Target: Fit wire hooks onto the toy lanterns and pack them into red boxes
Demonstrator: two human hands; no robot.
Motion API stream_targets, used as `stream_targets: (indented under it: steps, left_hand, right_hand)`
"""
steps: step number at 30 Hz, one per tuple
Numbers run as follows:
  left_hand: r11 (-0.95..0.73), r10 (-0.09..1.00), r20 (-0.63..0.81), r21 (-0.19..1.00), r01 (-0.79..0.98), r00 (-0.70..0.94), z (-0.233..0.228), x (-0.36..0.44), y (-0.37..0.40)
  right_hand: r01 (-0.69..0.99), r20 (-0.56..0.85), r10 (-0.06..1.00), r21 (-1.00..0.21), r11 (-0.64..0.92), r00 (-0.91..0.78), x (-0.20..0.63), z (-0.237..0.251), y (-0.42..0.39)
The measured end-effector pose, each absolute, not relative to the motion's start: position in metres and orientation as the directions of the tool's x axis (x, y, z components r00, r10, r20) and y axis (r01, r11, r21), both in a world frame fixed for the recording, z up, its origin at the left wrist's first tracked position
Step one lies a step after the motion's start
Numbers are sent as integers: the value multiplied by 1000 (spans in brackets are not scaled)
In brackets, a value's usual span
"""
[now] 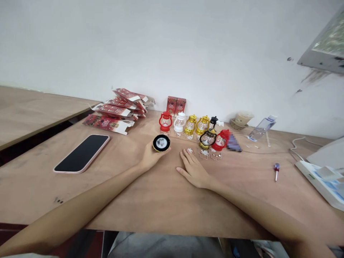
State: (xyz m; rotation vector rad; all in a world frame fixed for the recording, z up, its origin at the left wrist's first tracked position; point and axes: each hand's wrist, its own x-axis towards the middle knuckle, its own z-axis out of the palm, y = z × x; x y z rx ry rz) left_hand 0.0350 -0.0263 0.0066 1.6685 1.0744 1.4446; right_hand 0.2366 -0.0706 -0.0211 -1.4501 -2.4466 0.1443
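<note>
The base (161,143), a round, black-rimmed piece with a gold edge, is found to the right of the phone (82,153) and the boxes (109,122). It is gripped around its near side by the left hand (151,157), whose fingers are partly hidden; whether it is rested on the table (150,211) cannot be told. Its round face is turned up toward the camera, so no long axis is shown. Just to its right, and a little closer to the body, the right hand (194,171) is laid palm down, spread, with nothing held; from there the base is placed leftward and slightly outward. By the right fingertips a white bit (190,150) is seen. Beyond both hands, five lanterns (179,123) are lined up, with two more set nearer, to the right. Farther right, well apart, a screwdriver (276,168) is seen.
</note>
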Motion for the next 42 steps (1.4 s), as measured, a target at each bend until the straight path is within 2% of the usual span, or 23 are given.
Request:
stream_targets:
  steps: [4, 10, 13, 17, 19, 23, 27, 30, 33, 38, 42]
  left_hand:
    - [-513, 857, 510, 836, 192, 69, 1, 30, -19]
    - [-679, 732, 659, 686, 261, 172, -1, 21, -11]
    - [-683, 728, 661, 677, 273, 184, -1, 22, -11]
    - [-655, 753, 640, 706, 271, 153, -3, 24, -12]
    - [-644, 762, 631, 718, 265, 143, -4, 24, -12]
    - [-623, 779, 609, 722, 302, 151, -6, 24, -12]
    - [-607, 792, 590, 731, 312, 158, -7, 24, -10]
    - [-607, 793, 583, 728, 317, 180, -7, 24, -9]
    - [-628, 776, 592, 701, 337, 217, -6, 24, -9]
    - [-668, 743, 612, 647, 367, 272, -3, 25, -12]
    - [-674, 737, 612, 631, 383, 288, -2, 25, -13]
  right_hand:
    - [804, 247, 835, -241, 544, -492, 218, -24, -73]
    - [761, 248, 814, -292, 579, -524, 193, -17, -77]
    - [747, 337, 801, -305, 591, -496, 195, -11, -79]
    - [778, 520, 742, -213, 592, -422, 220, -7, -70]
    - [821, 554, 735, -150, 551, -392, 237, -8, -61]
    - [886, 476, 809, -120, 448, -344, 258, -13, -47]
    - [855, 374, 842, -192, 481, -390, 255, -16, -48]
    - [785, 436, 787, -242, 570, -437, 248, -17, -51]
    - [758, 506, 732, -209, 618, -457, 244, -15, -51]
    - [813, 472, 750, -112, 572, -463, 235, -12, -45]
    - [819, 444, 767, -115, 561, -463, 230, -12, -42]
